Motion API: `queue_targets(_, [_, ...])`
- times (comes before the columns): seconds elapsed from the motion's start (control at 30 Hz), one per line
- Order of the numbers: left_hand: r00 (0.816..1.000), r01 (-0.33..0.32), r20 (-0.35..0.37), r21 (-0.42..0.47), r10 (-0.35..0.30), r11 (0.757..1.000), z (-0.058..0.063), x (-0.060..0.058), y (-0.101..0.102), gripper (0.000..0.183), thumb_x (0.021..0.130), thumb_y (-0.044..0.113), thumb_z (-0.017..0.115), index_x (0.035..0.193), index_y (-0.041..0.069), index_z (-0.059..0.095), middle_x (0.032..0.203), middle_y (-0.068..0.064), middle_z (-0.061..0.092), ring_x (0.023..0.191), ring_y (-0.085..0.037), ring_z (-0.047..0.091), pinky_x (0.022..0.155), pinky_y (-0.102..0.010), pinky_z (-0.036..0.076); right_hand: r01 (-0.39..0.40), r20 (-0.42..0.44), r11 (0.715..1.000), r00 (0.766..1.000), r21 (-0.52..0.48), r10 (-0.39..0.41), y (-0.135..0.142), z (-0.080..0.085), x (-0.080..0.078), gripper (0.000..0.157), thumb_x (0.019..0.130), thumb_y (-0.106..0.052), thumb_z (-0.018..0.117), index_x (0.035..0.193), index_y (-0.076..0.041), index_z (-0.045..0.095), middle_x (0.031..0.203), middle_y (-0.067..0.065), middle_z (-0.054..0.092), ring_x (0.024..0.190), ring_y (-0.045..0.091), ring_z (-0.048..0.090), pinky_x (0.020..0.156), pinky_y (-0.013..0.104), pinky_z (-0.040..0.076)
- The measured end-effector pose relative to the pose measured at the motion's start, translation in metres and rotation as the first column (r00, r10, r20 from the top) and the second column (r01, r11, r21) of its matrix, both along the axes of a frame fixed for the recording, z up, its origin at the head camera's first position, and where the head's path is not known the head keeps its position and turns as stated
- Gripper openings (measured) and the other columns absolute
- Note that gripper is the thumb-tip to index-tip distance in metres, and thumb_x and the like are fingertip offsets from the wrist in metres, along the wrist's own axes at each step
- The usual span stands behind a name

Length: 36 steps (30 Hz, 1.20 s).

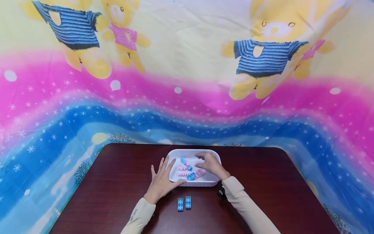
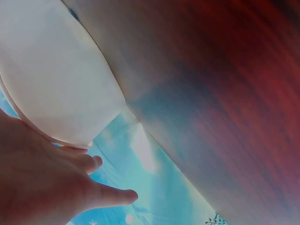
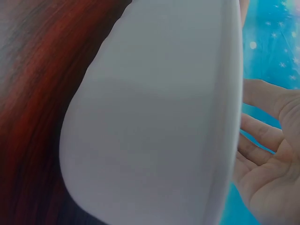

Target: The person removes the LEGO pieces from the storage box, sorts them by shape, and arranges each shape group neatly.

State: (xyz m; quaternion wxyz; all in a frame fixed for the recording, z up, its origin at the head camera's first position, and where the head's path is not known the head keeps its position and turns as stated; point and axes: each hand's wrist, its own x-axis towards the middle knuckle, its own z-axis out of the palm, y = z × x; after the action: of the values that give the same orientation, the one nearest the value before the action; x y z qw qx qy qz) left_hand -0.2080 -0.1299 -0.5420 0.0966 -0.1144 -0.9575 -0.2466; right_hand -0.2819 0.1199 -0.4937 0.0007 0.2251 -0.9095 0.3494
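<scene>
A white plastic tray holds several pink and blue toy building bricks, among them a pink brick and a blue brick. My left hand is at the tray's left side, fingers spread and thumb along the front rim. Over the right part of the tray, my right hand has its fingers loosely bent and thumb apart, with nothing visible between them. In the right wrist view the tray wall hides part of the right fingertips. Two blue bricks stand side by side in front of the tray.
The dark reddish wooden table has rounded far corners, and the tray sits near its back edge. Behind it hangs a colourful cloth printed with bears. A dark wrist device shows under the right sleeve.
</scene>
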Motion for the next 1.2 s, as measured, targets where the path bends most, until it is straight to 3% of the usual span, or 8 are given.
queue_targets(0.5, [1.0, 0.015, 0.009, 0.012, -0.015, 1.0, 0.001, 0.0, -0.001, 0.101, 0.085, 0.075, 0.071, 0.164, 0.019, 0.043, 0.175, -0.014, 0.022, 0.159, -0.044, 0.021, 0.115, -0.082, 0.013, 0.002, 0.038, 1.0, 0.999, -0.017, -0.001, -0.016, -0.018, -0.015, 0.044, 0.087, 0.0, 0.086, 0.126, 0.01, 0.071, 0.122, 0.027, 0.073, 0.112, 0.041, 0.07, 0.094, 0.049, 0.059])
queue_targets(1.2, [0.999, 0.03, -0.014, -0.004, -0.03, 1.0, 0.001, 0.0, -0.003, 0.101, 0.085, 0.075, 0.071, 0.164, 0.019, 0.044, 0.175, -0.015, 0.023, 0.158, -0.043, 0.024, 0.115, -0.082, 0.015, -0.04, 0.059, 0.999, 0.997, -0.02, 0.041, -0.032, -0.026, -0.029, 0.043, 0.088, 0.003, 0.084, 0.128, 0.011, 0.07, 0.124, 0.026, 0.072, 0.115, 0.04, 0.07, 0.098, 0.048, 0.057])
